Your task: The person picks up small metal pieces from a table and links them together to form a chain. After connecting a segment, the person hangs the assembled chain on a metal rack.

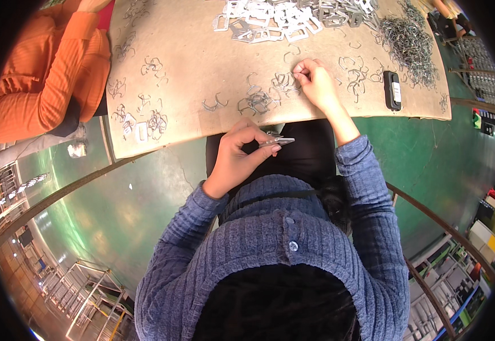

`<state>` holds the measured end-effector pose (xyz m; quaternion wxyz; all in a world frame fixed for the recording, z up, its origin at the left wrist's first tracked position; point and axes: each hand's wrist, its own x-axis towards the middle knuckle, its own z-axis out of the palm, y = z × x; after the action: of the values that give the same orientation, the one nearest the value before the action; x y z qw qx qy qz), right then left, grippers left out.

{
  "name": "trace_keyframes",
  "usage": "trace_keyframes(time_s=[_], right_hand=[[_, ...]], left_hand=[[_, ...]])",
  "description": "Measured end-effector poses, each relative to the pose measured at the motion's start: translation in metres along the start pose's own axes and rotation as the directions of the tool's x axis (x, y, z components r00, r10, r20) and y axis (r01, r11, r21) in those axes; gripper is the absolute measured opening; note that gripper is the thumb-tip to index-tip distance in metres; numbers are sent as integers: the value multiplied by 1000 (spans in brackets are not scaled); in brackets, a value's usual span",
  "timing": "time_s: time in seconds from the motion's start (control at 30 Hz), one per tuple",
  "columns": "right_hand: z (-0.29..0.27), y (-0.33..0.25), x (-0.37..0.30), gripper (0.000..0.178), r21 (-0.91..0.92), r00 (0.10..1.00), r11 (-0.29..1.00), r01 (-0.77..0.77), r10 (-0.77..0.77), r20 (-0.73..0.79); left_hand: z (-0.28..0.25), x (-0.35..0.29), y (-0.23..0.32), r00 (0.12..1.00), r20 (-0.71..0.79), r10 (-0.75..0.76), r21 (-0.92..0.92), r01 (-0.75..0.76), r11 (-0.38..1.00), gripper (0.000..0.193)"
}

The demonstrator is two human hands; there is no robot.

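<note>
My left hand (240, 153) is closed in a pinch on a small flat metal plate (281, 141), held above my lap just off the table's near edge. Over the table, my right hand (317, 84) has its thumb and fingertips pressed together beside a loose cluster of bent wire clips (284, 83). Whatever those fingertips hold, if anything, is too small to make out. Another cluster of wire clips (258, 101) lies nearer me, left of the right hand. Two more clips (215, 103) sit farther left.
Silver metal frames (270, 20) are heaped at the table's far side. A dense pile of wire clips (409, 45) lies far right, with a black case (392, 91) nearer. Brown sheeting covers the table (190, 62). A person in an orange sleeve (60, 79) sits at the left.
</note>
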<state>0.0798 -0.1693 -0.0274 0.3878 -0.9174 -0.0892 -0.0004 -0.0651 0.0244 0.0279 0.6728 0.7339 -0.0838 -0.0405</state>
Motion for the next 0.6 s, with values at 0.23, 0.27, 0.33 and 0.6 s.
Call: trace_keyframes(time_s=[0.23,0.27,0.33,0.6], right_hand=[[13,-29,-7,17,-214,987,972,-97,121,103],[19,-27,-8,18,-205,993,976,-76,92,70],[23,-21,-8,18,-126,993,988,-84,93,65],[-3,12,-4,8,554,958,784,-278,270,99]], left_hand=[[1,1,3,1000,8,-29,-8,29,1000,12],[2,2,3,1000,9,-26,-10,26,1000,11],[2,2,3,1000,9,-19,-13,19,1000,11],[0,4,1,1000,13,-15,-2,15,1000,11]])
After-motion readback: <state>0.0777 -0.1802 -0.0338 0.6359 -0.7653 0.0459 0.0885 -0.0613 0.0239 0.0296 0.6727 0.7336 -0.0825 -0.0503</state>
